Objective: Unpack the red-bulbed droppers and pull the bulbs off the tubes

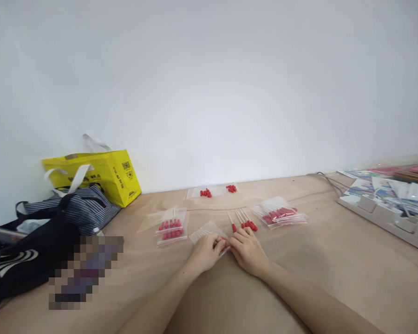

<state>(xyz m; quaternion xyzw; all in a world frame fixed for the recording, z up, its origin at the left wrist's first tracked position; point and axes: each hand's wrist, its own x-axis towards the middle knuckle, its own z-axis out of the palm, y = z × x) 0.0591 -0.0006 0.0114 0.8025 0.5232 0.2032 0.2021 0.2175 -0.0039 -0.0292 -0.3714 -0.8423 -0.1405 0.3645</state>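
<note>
My left hand (206, 252) and my right hand (246, 249) rest on the wooden table (334, 269), fingers curled together around a small clear zip bag (206, 230) that lies between them. Something red shows at the bag's mouth between my fingertips. Just beyond my right hand lie several loose red-tipped sticks (244, 221). A pile of filled clear bags with red-tipped sticks (279, 215) sits to the right of those. Another filled bag (171, 228) lies left of my hands.
Two flat bags with red pieces (216, 190) lie near the wall. A yellow shopping bag (104, 174), a striped bag (80, 206) and a black bag (24, 260) crowd the left side. A white power strip (386, 215) and printed packets (397, 185) sit at right.
</note>
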